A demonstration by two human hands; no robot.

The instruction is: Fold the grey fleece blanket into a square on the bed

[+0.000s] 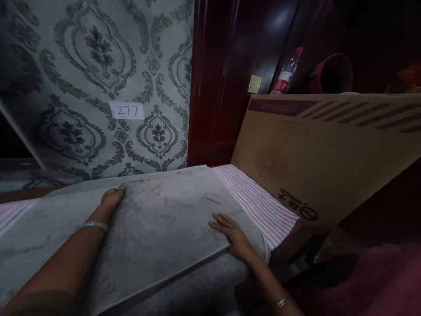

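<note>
A large piece of grey cloth, faintly marked and creased, lies folded over on itself on a table-height surface. At the upper left edge of its folded layer, my left hand is closed, with its fingers pressed together on the cloth's edge and partly hidden. My right hand rests flat near the front right edge of the fold, fingers spread on top. Beneath the grey cloth, a striped pink, white and grey cloth shows on the right.
A big cardboard box printed with a fan stands on the right. Behind it are a red-capped bottle and a reddish round container. Patterned wallpaper with a "277" label and a dark red wooden panel rise behind.
</note>
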